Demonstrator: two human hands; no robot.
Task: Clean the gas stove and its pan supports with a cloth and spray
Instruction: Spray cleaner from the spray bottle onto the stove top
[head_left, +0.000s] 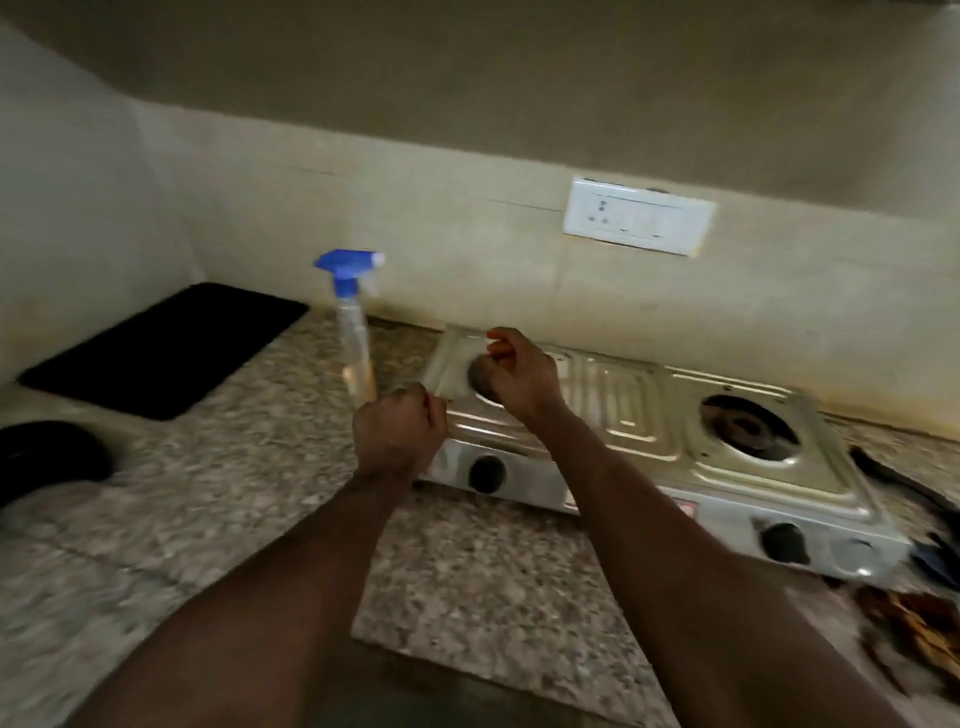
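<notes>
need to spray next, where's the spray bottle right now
Head view, left of centre: the spray bottle is upright left of the stove, its base hidden behind the left hand.

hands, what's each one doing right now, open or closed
Left hand: closed, pinching the near corner of the burner plate.
Right hand: closed, fingers curled on that plate's far edge, though blurred.

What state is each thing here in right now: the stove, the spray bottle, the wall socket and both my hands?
spray bottle: upright on the counter, left of the stove.
gas stove: no flame seen; right burner bare, no pan support.
left burner plate: pinched by both hands, blurred.
left hand: pinching the plate's near corner.
right hand: pinching its far edge.
wall socket: nothing plugged in.
</notes>
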